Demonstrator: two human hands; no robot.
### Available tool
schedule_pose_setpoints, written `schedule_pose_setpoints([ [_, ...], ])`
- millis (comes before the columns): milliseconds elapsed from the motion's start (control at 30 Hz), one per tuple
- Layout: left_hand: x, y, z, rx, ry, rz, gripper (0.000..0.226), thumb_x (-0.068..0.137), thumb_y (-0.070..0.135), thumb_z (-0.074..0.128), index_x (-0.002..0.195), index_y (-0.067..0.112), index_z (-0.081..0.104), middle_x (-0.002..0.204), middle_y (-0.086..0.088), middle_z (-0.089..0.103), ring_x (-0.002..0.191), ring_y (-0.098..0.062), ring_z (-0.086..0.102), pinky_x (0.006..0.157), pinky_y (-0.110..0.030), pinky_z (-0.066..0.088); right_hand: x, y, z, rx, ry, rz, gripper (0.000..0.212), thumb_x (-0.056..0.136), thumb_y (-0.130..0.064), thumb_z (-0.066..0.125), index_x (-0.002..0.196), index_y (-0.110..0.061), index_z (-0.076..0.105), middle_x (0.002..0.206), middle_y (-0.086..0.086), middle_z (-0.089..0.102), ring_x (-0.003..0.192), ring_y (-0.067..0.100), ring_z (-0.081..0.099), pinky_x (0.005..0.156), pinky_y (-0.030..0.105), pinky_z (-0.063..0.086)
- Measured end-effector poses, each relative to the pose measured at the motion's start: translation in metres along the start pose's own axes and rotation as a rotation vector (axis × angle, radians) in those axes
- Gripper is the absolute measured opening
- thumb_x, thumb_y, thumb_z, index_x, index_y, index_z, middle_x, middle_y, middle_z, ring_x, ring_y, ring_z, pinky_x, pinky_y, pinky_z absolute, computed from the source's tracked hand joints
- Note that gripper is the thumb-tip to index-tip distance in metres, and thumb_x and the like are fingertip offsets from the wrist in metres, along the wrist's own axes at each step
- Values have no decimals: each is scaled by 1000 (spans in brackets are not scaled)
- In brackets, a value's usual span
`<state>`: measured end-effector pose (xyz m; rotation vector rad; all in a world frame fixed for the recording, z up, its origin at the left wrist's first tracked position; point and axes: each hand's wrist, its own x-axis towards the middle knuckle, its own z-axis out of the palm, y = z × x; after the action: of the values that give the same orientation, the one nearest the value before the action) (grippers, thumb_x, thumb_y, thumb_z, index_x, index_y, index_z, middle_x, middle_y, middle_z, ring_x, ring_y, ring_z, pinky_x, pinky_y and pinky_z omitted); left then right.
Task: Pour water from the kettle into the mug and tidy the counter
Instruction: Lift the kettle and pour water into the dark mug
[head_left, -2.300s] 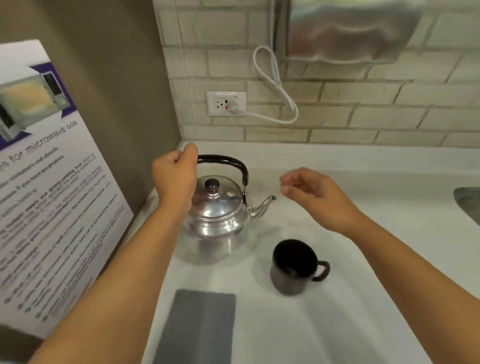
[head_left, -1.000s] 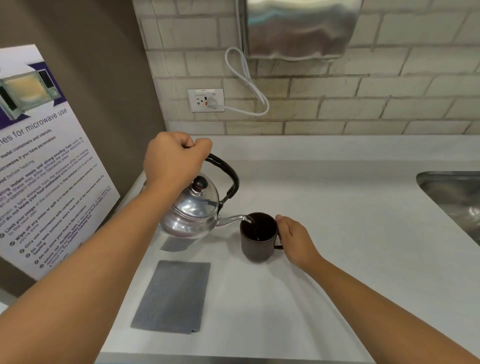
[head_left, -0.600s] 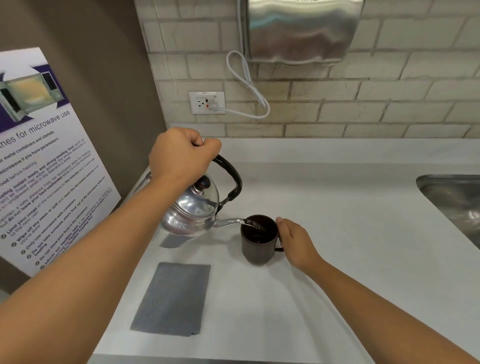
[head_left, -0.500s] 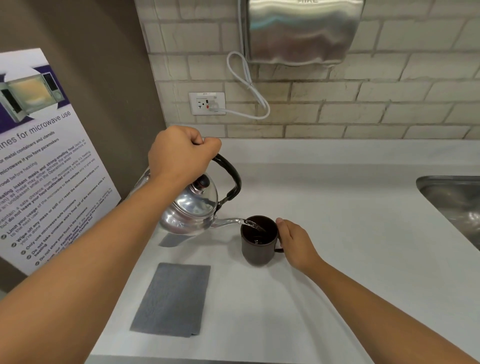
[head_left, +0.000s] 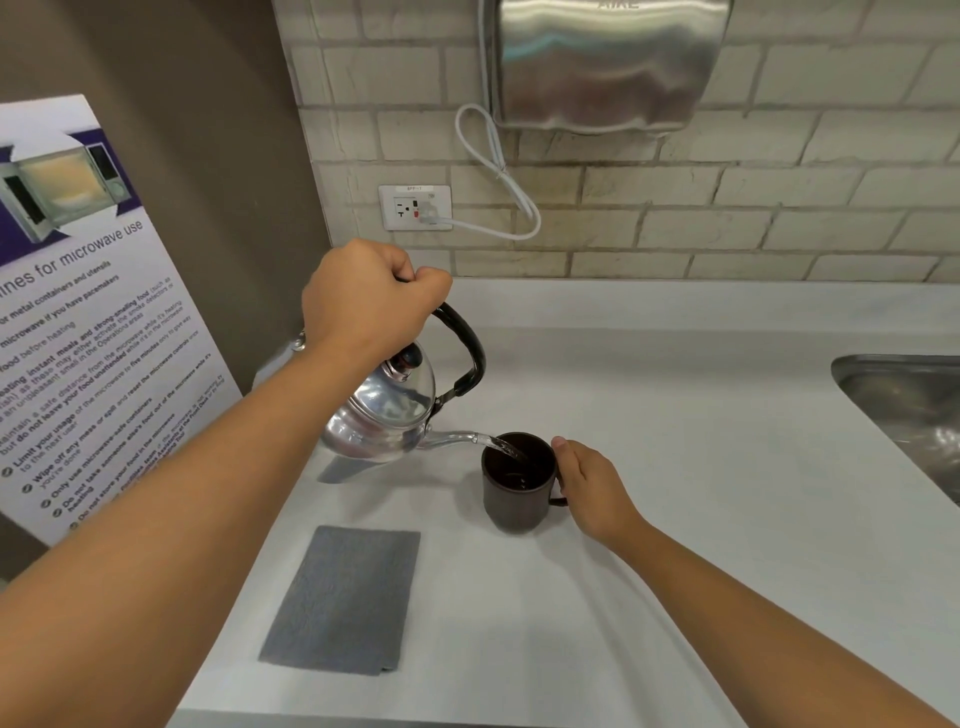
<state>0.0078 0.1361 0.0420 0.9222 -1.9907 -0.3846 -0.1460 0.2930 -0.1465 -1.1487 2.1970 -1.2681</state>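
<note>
A shiny steel kettle with a black handle hangs tilted above the white counter, its spout over the rim of a dark mug. My left hand is closed around the top of the kettle's handle. A thin stream of water runs from the spout into the mug. My right hand holds the mug by its handle on the right side and the mug stands upright on the counter. A folded grey cloth lies flat in front of the kettle, near the counter's front edge.
A steel sink is set into the counter at the right edge. A brick wall behind carries a socket with a white cord and a metal hand dryer. A microwave-use poster covers the left wall.
The kettle, first standing on the counter, is lifted and tipped over the mug. My right hand came down onto the mug's handle. Over the last half second the pour goes on with little movement.
</note>
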Motion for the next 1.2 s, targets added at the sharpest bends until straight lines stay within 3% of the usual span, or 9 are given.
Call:
schedule_pose_setpoints([
  [567,-5,-15,7,-149,21,-105,34,66,26,57,41,11,39,40,2,28,45,-15,28,50,-25,32,0,0,0,30,12,10,42,100,-34,30,64,-13,35,60,-1,38,56,12,35,52,17,32],
  [800,-4,-31,7,-335,8,-214,37,63,27,57,33,18,38,30,7,23,36,-9,22,49,-22,27,-2,-3,-1,34,13,13,42,100,-33,30,64,-12,36,62,1,40,58,13,37,54,20,32],
  [1000,-3,-45,10,-461,58,-364,50,69,22,61,31,18,29,32,10,15,35,-9,15,36,-17,19,-4,-6,-4,88,-11,37,43,99,-34,32,66,-9,43,66,7,47,62,17,44,63,30,38],
  [1133,0,-53,12,-546,88,-458,48,71,21,63,40,21,26,38,11,14,39,-9,14,36,-18,17,-3,-9,-10,122,-64,87,43,99,-35,34,67,-10,48,68,7,55,64,16,52,63,23,44],
  [1200,3,-59,10,-586,103,-502,36,69,25,62,49,17,33,47,5,20,46,-11,15,42,-23,15,0,-12,-17,69,-102,102,41,97,-35,39,68,-9,51,67,5,58,63,16,53,66,28,44],
])
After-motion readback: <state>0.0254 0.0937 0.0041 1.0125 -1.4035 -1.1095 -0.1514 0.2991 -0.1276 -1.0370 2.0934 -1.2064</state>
